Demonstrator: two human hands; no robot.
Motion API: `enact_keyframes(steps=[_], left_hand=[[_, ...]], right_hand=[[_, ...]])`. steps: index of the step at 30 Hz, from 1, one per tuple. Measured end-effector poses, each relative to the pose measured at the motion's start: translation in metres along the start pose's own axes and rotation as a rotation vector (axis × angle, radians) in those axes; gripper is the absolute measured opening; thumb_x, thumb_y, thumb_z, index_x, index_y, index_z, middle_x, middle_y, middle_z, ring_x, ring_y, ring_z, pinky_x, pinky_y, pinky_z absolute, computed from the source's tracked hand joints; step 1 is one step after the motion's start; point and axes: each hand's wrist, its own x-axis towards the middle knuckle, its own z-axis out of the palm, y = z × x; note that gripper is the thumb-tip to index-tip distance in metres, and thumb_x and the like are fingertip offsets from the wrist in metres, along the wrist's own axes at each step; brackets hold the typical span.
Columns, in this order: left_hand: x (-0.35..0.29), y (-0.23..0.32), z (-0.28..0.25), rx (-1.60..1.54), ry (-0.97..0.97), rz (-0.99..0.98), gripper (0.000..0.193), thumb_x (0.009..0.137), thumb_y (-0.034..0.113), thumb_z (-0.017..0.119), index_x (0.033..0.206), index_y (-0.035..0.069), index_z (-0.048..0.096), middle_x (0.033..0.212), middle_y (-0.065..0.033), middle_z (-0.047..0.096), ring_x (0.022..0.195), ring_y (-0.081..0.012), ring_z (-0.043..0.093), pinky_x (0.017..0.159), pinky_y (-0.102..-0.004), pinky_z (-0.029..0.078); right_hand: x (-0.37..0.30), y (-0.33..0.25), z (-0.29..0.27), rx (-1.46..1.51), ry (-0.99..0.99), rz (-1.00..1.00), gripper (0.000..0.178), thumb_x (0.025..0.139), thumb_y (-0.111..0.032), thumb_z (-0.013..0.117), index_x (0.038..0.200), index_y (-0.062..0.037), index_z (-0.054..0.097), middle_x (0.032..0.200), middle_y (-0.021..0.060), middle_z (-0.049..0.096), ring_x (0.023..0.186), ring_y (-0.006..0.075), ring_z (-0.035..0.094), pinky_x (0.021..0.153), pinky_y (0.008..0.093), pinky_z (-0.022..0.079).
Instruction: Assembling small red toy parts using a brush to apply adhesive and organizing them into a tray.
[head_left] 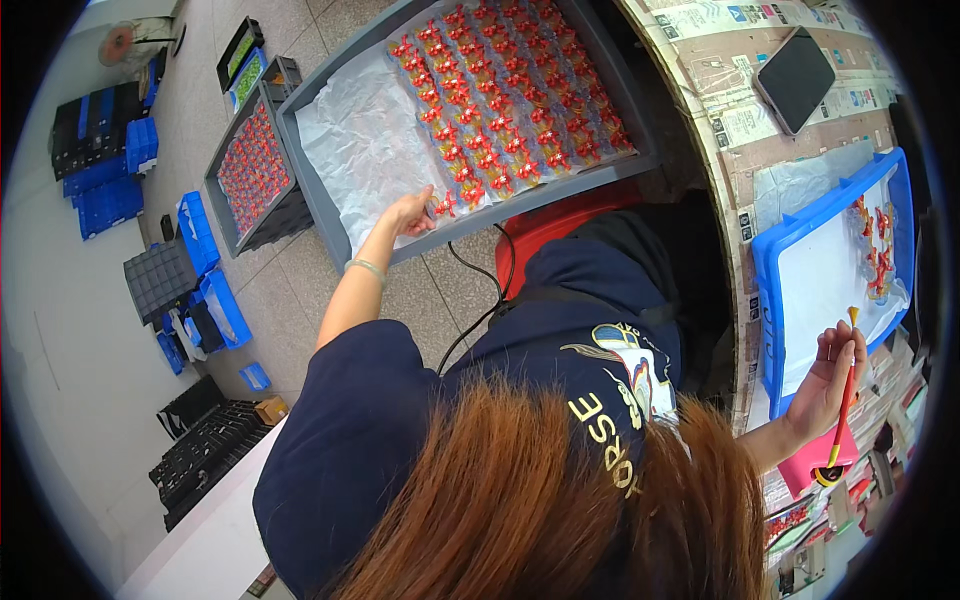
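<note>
My left hand [410,214] reaches into the near side of a large grey tray [470,220], its fingers closed at a small red and gold figure [441,206] at the end of a row. Rows of similar red figures in clear wrapping [500,100] fill the tray's right part. White paper [365,140] lines its left part. Over at the right, my right hand [828,385] grips a thin brush [848,395] with a red handle, yellowish tip upward. Beside that hand stands a blue tray [765,300] lined with white paper, holding several red figures [878,250] at its far side.
A black phone [796,80] lies on the paper-covered workbench [735,150]. Below my right hand is a pink block [820,460]. Another grey crate of red pieces [252,170] stands left of the large tray. Blue bins [225,305] are on the floor; a red stool [560,225] is beneath the tray.
</note>
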Motion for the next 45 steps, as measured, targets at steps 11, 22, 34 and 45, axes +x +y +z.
enact_keyframes(steps=[11,22,34,45], left_hand=[[-0.042,0.005,0.035,0.606,0.342,0.598,0.033,0.059,0.023,0.068,0.083,0.004,0.055,0.078,-0.0083,0.057,0.073,-0.0220,0.054,0.061,-0.0322,0.041],[-0.047,0.008,0.003,0.930,0.302,0.621,0.058,0.055,0.024,0.068,0.104,0.002,0.048,0.099,-0.0164,0.052,0.093,-0.0274,0.050,0.078,-0.0352,0.040],[-0.199,0.179,0.146,0.456,0.176,1.201,0.022,0.079,0.010,0.047,0.099,-0.001,0.049,0.092,-0.0055,0.053,0.084,-0.0115,0.049,0.074,-0.0223,0.038],[-0.274,0.202,0.267,0.511,-0.138,1.395,0.016,0.078,0.001,0.044,0.091,-0.002,0.052,0.087,-0.0053,0.054,0.081,-0.0101,0.049,0.072,-0.0209,0.039]], right_hand=[[0.006,0.001,-0.002,-0.028,0.031,-0.007,0.020,0.082,-0.009,0.043,0.098,0.0020,0.047,0.092,0.0127,0.054,0.078,0.0173,0.051,0.073,0.0264,0.039],[0.030,-0.023,-0.014,-0.253,0.270,-0.148,0.023,0.082,-0.016,0.044,0.101,-0.0013,0.047,0.088,0.0108,0.056,0.078,0.0161,0.054,0.070,0.0257,0.042],[0.180,0.018,-0.057,-1.380,0.220,-0.211,0.031,0.074,-0.029,0.053,0.099,-0.0105,0.050,0.094,0.0145,0.054,0.096,0.0316,0.045,0.078,0.0477,0.033],[0.068,0.003,-0.037,-1.096,-0.230,-0.451,0.028,0.071,-0.020,0.055,0.096,-0.0078,0.049,0.090,0.0137,0.054,0.096,0.0314,0.044,0.077,0.0414,0.036]])
